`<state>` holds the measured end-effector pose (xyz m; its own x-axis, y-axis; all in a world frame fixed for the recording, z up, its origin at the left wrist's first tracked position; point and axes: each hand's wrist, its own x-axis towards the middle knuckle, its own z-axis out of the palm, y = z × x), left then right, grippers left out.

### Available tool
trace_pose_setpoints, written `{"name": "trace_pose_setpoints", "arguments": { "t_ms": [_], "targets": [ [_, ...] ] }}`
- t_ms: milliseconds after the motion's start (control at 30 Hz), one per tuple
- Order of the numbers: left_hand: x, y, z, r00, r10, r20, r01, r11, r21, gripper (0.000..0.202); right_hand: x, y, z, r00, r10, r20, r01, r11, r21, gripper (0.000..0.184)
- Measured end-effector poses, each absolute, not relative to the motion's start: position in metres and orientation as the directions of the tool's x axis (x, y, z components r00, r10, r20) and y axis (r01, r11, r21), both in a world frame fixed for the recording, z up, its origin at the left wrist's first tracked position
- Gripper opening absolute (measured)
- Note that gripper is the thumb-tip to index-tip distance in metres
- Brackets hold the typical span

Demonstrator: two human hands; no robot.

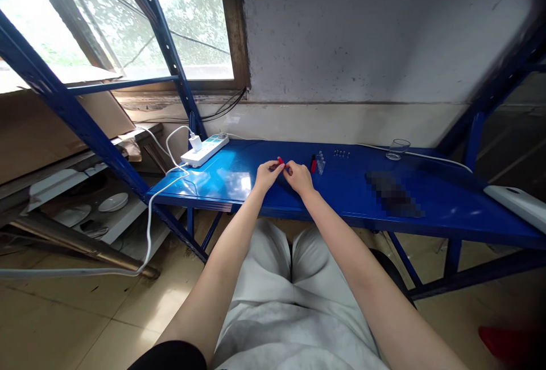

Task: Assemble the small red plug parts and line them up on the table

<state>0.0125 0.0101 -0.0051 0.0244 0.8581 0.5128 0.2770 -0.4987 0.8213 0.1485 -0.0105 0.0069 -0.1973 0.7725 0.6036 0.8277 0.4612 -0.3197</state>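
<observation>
Both my hands rest on a blue metal shelf [239,179] in front of me. My left hand [267,174] pinches a small red piece [280,160] between its fingertips. My right hand [299,177] is closed right beside it, fingertips meeting the left hand's; whether it grips the red piece too is too small to tell. Just right of my right hand stand a small red and black item [313,163] and a cluster of tiny clear pieces [321,164]. A row of small dark parts [342,153] lies farther back.
A white power strip [205,151] with a plugged charger and white cable sits at the shelf's left end. A clear glass [398,149] stands at the back right, a white device [518,202] at the far right. Blue rack posts frame both sides; plates lie on a low shelf [113,202] at left.
</observation>
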Motion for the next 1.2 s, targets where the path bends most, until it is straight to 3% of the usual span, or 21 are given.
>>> {"name": "trace_pose_setpoints", "arguments": {
  "t_ms": [233, 367, 567, 667, 867, 967, 1200],
  "targets": [
    [0.013, 0.015, -0.007, 0.043, 0.87, 0.492, 0.319, -0.478, 0.818, 0.029, 0.149, -0.009, 0.005, -0.192, 0.783, 0.592, 0.849, 0.435, -0.3, 0.015],
    [0.011, 0.019, -0.002, 0.137, 0.881, 0.453, 0.334, -0.472, 0.816, 0.03, 0.15, -0.006, 0.003, -0.187, 0.789, 0.586, 0.856, 0.423, -0.297, 0.013],
    [-0.001, 0.03, 0.021, 0.271, 0.867, 0.417, 0.515, -0.497, 0.698, 0.03, 0.15, -0.007, 0.003, -0.18, 0.798, 0.576, 0.841, 0.428, -0.331, 0.015],
    [-0.009, 0.038, 0.03, 0.195, 0.881, 0.431, 0.662, -0.442, 0.605, 0.028, 0.15, -0.008, 0.004, -0.177, 0.795, 0.58, 0.818, 0.446, -0.362, 0.018],
    [-0.021, 0.041, 0.026, -0.032, 0.939, 0.341, 0.88, -0.136, 0.456, 0.018, 0.151, -0.011, 0.005, -0.184, 0.789, 0.586, 0.798, 0.468, -0.379, 0.018],
    [-0.024, 0.038, 0.02, -0.05, 0.937, 0.346, 0.923, -0.089, 0.374, 0.017, 0.152, -0.012, 0.007, -0.184, 0.789, 0.586, 0.799, 0.467, -0.378, 0.019],
    [-0.026, 0.035, 0.02, -0.114, 0.946, 0.305, 0.937, 0.0, 0.35, 0.016, 0.152, -0.013, 0.008, -0.184, 0.784, 0.593, 0.794, 0.474, -0.38, 0.02]
  ]
}}
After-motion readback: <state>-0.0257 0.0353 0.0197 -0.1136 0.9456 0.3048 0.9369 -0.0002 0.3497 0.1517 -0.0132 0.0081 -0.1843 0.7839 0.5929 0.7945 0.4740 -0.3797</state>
